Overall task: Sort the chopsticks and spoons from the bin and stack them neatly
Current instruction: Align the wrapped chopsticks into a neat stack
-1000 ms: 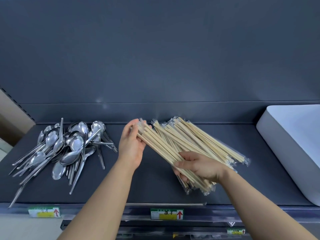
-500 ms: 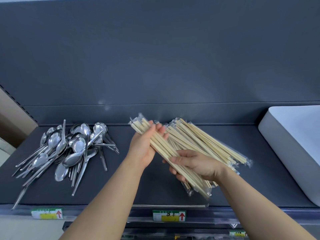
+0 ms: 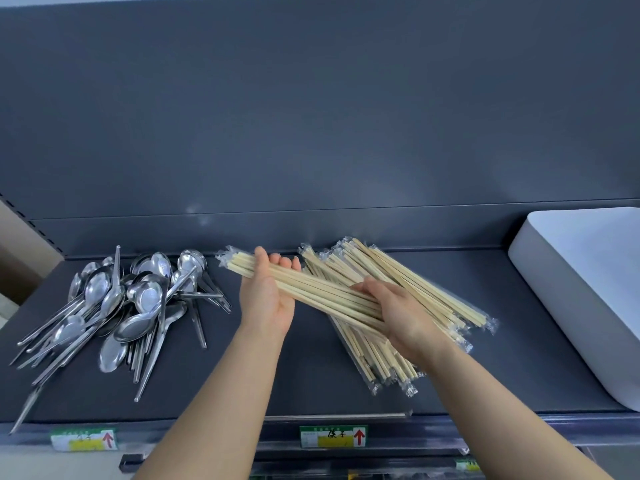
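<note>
Both hands hold one bundle of chopsticks [image 3: 322,296] above the shelf [image 3: 304,382]: my left hand [image 3: 268,299] cups the far end from below, fingers curled round it, and my right hand [image 3: 405,317] grips the near end from above. Under it the pile of wrapped chopsticks [image 3: 433,291] lies fanned. The plastic sleeves look slippery to me; with a loose grip some sticks may slide out and roll to the shelf front, where a single stick [image 3: 346,416] already lies. Laid down at this angle, the bundle would cross the pile, not stack. The spoons [image 3: 138,296] at left are near its tip.
</note>
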`<action>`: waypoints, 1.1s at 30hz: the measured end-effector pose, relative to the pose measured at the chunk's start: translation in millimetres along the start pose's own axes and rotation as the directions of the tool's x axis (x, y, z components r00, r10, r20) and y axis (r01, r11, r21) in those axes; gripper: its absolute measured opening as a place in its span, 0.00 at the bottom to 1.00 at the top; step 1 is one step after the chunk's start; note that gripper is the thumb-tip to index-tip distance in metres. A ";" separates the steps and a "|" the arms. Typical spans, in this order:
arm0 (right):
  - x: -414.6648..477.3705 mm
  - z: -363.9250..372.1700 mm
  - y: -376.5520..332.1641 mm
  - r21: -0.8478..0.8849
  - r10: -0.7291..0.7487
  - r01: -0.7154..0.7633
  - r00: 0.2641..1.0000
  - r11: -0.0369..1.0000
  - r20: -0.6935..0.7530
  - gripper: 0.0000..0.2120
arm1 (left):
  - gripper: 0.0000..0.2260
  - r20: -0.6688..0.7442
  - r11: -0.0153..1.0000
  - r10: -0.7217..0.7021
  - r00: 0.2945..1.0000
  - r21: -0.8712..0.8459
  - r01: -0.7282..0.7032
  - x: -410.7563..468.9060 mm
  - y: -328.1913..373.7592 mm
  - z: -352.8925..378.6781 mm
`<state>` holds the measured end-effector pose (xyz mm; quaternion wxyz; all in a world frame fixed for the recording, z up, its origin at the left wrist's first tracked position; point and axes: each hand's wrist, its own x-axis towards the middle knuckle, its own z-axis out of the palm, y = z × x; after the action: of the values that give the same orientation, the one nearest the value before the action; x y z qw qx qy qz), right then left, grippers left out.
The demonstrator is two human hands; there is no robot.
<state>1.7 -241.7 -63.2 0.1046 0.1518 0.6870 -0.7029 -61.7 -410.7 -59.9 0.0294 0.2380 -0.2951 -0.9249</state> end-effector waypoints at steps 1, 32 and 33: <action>-3.0 -3.2 -1.1 -0.179 -0.070 0.073 0.997 0.981 0.022 0.14 | 0.09 -0.004 1.000 0.001 1.000 -0.005 -0.001 1.2 1.6 -0.9; 19.1 14.1 19.4 -0.993 -0.312 0.108 0.946 0.058 0.085 0.11 | 0.06 -0.063 0.860 -0.313 0.948 0.405 0.310 -14.3 -21.2 -47.2; 18.9 17.5 19.4 -0.994 -0.308 0.103 0.947 0.038 0.087 0.08 | 0.06 -0.057 0.859 -0.319 0.946 0.405 0.314 -14.3 -21.9 -47.9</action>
<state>-10.3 -258.6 -87.9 0.0252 -0.0078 0.9988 -0.0413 -25.2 -415.3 -100.3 -0.1751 0.2786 -0.4390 -0.8360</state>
